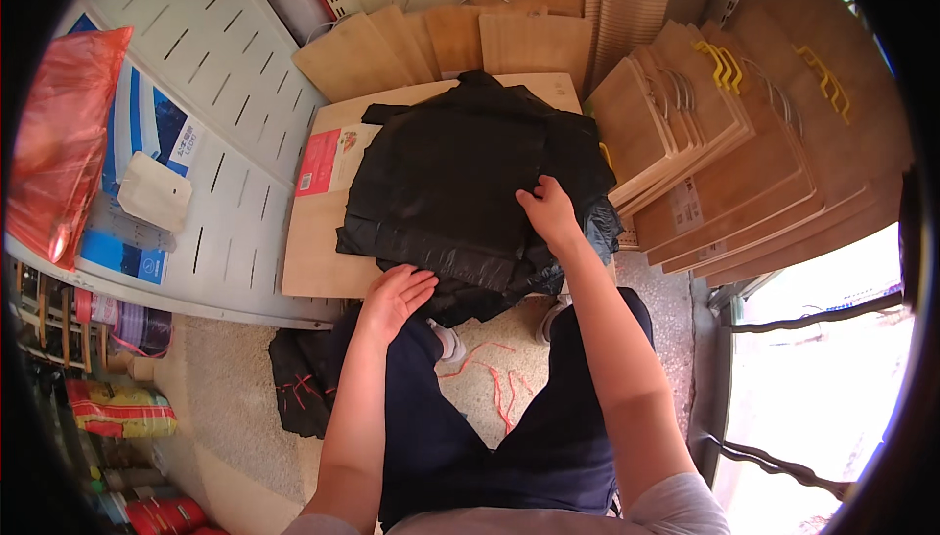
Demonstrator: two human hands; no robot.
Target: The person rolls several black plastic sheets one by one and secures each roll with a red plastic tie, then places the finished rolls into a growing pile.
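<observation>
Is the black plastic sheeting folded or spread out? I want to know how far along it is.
Partly folded: the black plastic sheeting lies in overlapping layers on the board, both hands on it.

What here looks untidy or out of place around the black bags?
Red strings lie scattered on the floor between the person's feet, and a black bundle sits dropped below the board's edge. The black bags overhang the wooden board under both hands.

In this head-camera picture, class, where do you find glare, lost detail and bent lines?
Head view: daylight at the lower right blows out to white behind the railing; the black plastic bags under the left hand and right hand show few folds; the slotted shelf panel curves near the dark rim.
</observation>
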